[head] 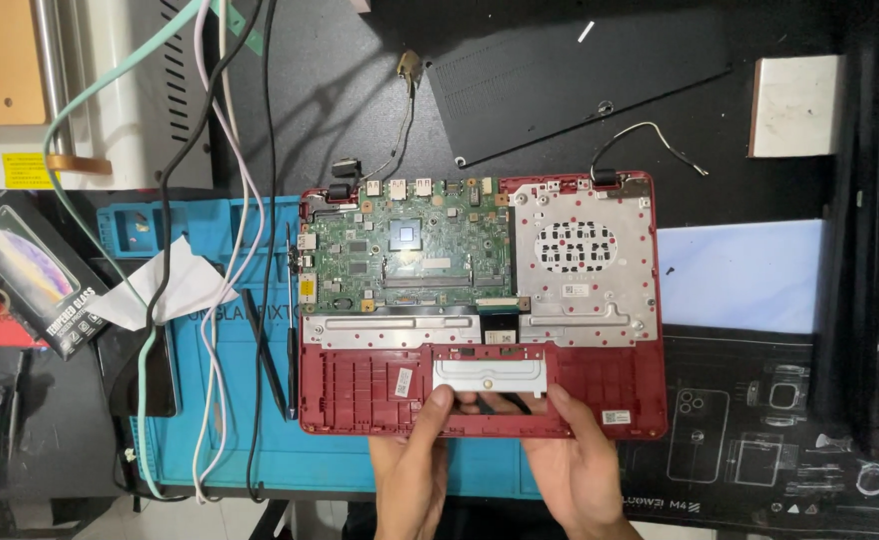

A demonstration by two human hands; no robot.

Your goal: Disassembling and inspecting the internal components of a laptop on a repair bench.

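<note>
Head view: both hands at the near edge of an opened red laptop base

Head view looks straight down on the left hand [412, 470] and right hand [572, 465], which come up from the bottom edge close together, fingers curled over the near rim of the red laptop base [360, 385]. Between the fingertips lies a thin dark tool [505, 403], perhaps a spudger or cable; the view is too small to tell which, or which hand pinches it. Both hands touch the shell just below the silver touchpad bracket [488, 372], the left at its left corner, the right at its right corner, so neither is clearly nearer.

The base lies directly ahead of the hands, its long axis running left to right. Further in sits the green motherboard [410, 255] on the left half, a perforated silver plate [580, 250] on the right.

The base rests partly on a blue work mat [210, 440]. Tweezers [268, 350] lie just left of it, with several cables [210, 200] trailing across the mat. A black cover panel [560, 80] lies well beyond. Nothing stands between hands and bracket
</note>
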